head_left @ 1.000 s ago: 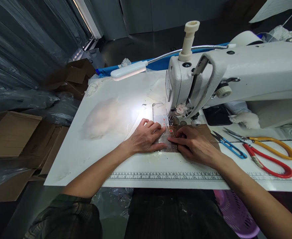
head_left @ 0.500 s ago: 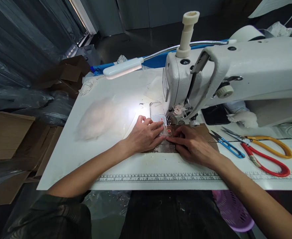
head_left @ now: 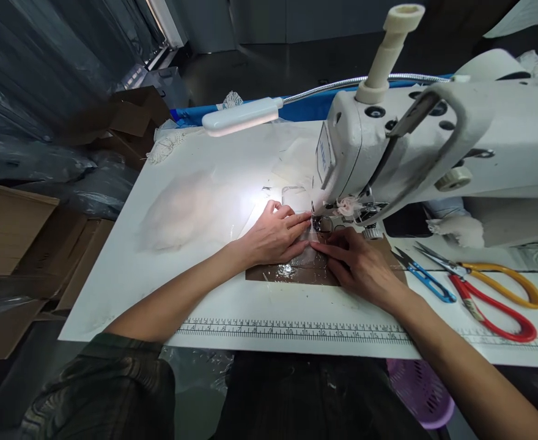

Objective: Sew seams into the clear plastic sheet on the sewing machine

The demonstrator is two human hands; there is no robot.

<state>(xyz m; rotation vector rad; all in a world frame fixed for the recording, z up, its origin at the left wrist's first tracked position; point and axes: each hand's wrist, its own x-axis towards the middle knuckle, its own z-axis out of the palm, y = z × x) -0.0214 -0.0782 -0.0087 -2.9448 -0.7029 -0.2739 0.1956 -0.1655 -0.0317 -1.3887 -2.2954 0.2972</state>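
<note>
A sheer, shiny piece of material (head_left: 303, 258) lies over a brown sheet (head_left: 269, 274) at the needle area of a white sewing machine (head_left: 346, 140). My left hand (head_left: 278, 235) rests flat on the sheer material, fingers stretched toward the presser foot (head_left: 317, 225). On the other side, my right hand (head_left: 361, 263) lies on the brown sheet, its index finger reaching out to the sheer material close to my left fingertips. Its other fingers are bent and partly hidden, with no firm grip showing. The needle itself is too small to make out.
To the right lie blue thread snips (head_left: 427, 280) and scissors (head_left: 498, 299) with red and yellow handles. A lamp (head_left: 244, 116) hangs over the white table (head_left: 195, 305). Cardboard boxes (head_left: 14, 232) stand at left; a purple basket (head_left: 420, 391) sits below the front edge.
The brown sheet now shows farther left below my left hand. A small red-marked patch seen between the hands earlier is out of sight. My view has shifted slightly; both hands remain near the presser foot.
</note>
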